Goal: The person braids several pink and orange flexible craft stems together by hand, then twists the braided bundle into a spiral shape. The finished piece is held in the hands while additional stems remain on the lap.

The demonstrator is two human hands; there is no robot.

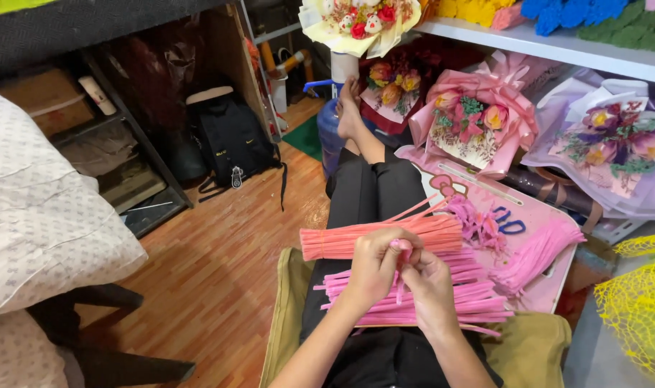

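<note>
Forearms enter from the bottom centre of the frame, ending in two hands over the lap.

- Left hand [373,267]: fingers curled closed, pinching the tip of a pink pipe cleaner [401,246] at centre frame.
- Right hand [429,286]: likewise closed, fingertips meeting the left's on the same stem; the stem's lower run is hidden between the hands.
- Pink pipe cleaner pile [442,296]: loose, spread across a pink lap tray [539,215], directly beneath the hands.
- Coral bundle [381,237]: lies just above the hands, on the tray's upper edge.
- Bouquets [475,118]: wrapped, upper right.
- Black backpack [230,136]: on the wooden floor [220,259], upper left.

Risk, as judged: the loose pile overhangs the tray edge; a nudge from a wrist could slide stems onto the floor.
</note>
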